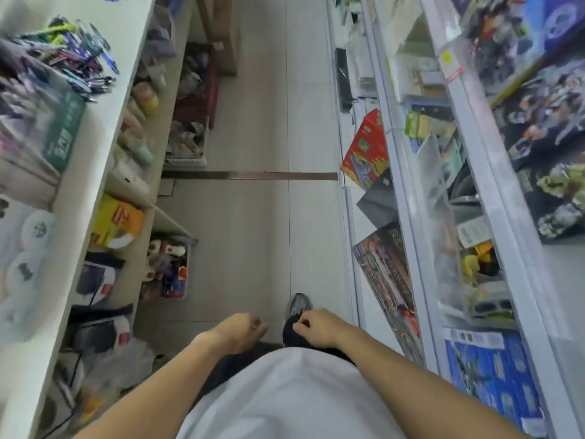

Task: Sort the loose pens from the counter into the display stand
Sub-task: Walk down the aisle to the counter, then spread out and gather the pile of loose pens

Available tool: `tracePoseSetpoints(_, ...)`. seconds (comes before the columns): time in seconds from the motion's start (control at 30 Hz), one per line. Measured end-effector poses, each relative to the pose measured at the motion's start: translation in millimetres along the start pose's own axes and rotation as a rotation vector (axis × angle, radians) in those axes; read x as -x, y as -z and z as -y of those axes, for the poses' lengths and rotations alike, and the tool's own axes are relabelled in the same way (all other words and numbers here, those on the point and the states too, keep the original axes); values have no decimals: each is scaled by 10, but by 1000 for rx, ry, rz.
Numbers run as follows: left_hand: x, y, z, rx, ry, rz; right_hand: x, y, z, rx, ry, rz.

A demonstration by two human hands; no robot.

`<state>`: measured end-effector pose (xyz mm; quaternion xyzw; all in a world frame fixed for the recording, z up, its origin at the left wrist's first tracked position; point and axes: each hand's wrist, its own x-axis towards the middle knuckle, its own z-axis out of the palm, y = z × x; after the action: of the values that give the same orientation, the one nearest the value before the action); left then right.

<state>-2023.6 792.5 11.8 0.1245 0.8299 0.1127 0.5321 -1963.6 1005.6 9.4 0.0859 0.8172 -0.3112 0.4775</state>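
On the far left, a heap of loose pens (72, 55) lies on the white counter (126, 23), just beyond the display stand (38, 131) with its green side panel. Shelves under the counter are crammed with goods. The left hand (239, 331) hangs in front of the white shirt (285, 400), fingers loosely curled, holding nothing. The right hand (318, 326) hangs beside it, also loosely curled and empty. Boxed toys fill the glass shelves (474, 217) on the right.
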Motion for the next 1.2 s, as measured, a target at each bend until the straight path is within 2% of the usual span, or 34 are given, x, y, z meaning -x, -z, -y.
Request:
tracePoseSetpoints(0.17,-457,1271,-251,138,-10,-43,-645,1287,331,96,23,43)
tracePoseSetpoints(0.33,-1274,2385,-295,157,24,-16,-1472,2407,786,109,80,54)
tracePoseSetpoints(0.43,-1730,3165,-353,140,-5,-3,-1923,3076,1020,97,28,39)
tracePoseSetpoints(0.53,-2100,4011,-404,125,-12,-58,-2243,3810,1306,99,-16,64)
tracePoseSetpoints(0.77,-2911,5909,-644,134,-13,-156,-3053,5549,1912,62,37,-54)
tracePoseSetpoints(0.93,-3637,6996,-791,209,26,-192,-4017,6715,2224,120,92,22)
tracePoseSetpoints(1.07,-3904,7768,-905,294,97,-200,-4592,7634,2653,242,133,59)
tracePoseSetpoints(1.2,-4062,8530,-887,445,134,-318,-5076,8459,3210,364,191,88)
